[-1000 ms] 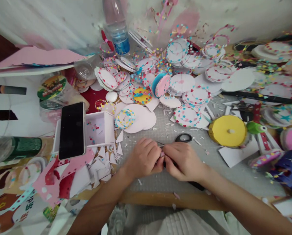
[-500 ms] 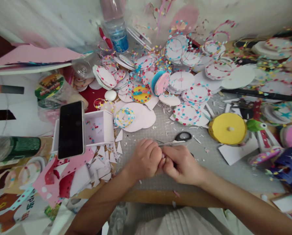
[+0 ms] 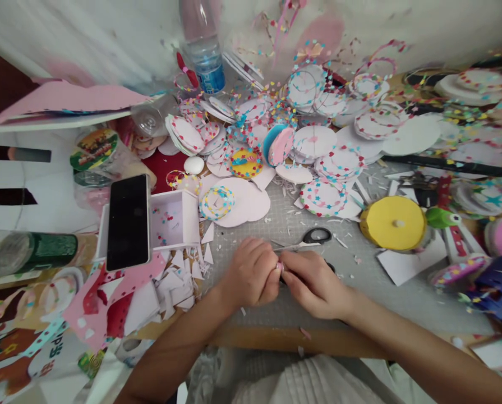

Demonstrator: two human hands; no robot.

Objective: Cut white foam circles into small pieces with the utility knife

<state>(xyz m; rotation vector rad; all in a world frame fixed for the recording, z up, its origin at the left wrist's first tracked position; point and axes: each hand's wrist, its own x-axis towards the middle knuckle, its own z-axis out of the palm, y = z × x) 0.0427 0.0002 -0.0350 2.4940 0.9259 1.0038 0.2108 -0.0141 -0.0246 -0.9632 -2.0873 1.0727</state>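
Pink is seen in the head view: a small piece (image 3: 280,266) is pinched between the closed fingers of the left hand (image 3: 253,273) and right hand (image 3: 317,282), on the near side of the scissors (image 3: 317,236). Half a second ago it was mostly hidden by the pressed-together hands; now the fingertips have been parted slightly. Apparently it is still being handled, not set down. Its shape cannot be made out.

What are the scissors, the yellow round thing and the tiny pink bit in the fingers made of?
Scissors: probably metal blades, being thin and silvery-grey; the black handle looks like smooth plastic.
Yellow round thing: maybe matte card or foam, as its flat top looks dull.
Tiny pink bit: mostly covered, so I can't tell.
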